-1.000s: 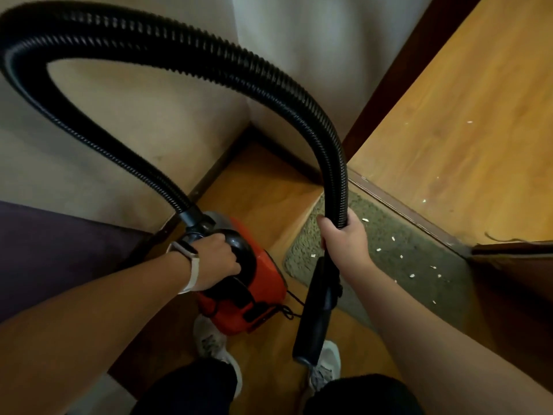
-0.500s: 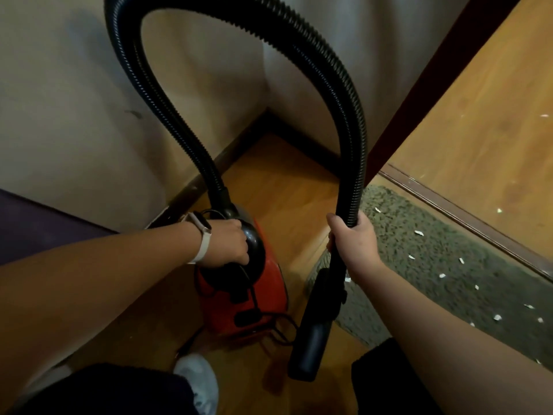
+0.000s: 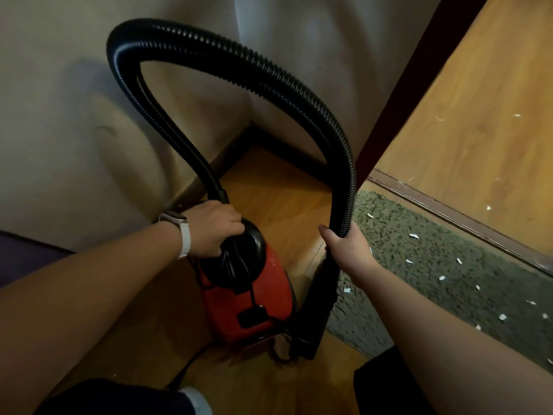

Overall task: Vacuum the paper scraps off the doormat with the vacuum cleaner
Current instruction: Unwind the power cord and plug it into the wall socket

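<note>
doormat point(image 3: 419, 265) lies on wood floor point(image 3: 269, 187) along the door threshold, paper scraps point(image 3: 414, 236) scattered on it. red vacuum cleaner point(image 3: 254, 301) just left of it. left hand point(image 3: 214, 229) grips its black handle, right hand point(image 3: 348, 247) wraps the hose point(image 3: 269, 82) above the nozzle point(image 3: 317, 319).

place: home entryway | cues: doormat point(image 3: 434, 274) at door threshold point(image 3: 449, 209), wood floor point(image 3: 278, 205), plaster walls point(image 3: 59, 115)
</note>
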Tool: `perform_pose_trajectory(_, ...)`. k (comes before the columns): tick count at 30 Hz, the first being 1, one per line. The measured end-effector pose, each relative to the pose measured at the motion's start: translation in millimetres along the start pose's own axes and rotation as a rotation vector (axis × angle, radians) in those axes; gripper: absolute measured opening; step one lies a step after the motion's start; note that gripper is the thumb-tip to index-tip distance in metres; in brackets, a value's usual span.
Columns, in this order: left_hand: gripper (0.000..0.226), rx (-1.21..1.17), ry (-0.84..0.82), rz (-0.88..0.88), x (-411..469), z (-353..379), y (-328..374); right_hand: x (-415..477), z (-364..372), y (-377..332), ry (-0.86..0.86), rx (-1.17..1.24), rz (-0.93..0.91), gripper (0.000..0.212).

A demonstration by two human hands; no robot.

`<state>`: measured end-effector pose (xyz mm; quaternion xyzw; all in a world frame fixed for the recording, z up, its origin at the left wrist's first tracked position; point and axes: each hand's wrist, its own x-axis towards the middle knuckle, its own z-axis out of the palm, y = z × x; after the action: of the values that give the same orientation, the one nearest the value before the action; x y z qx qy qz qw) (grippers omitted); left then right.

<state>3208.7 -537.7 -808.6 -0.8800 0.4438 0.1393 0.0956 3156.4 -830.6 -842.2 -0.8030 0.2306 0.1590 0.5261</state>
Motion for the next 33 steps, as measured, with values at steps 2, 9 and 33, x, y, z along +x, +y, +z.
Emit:
perform_pose_trajectory(2, 0.038, -0.037, -0.046, -0.07, -10, 4, 2, -5, 1, -2, 0.008, -0.035, -0.005, 0.042)
perform_pose_trajectory(9, 0.066, -0.176, 0.234, -0.212, -48, 8, 18, -33, -10, 0, 0.031, -0.085, 0.02, 0.046)
perform_pose_trajectory(33, 0.035, -1.029, 0.051, -0.751, -60, -18, 71, -115, 22, -13, -0.288, -0.594, -0.518, 0.03)
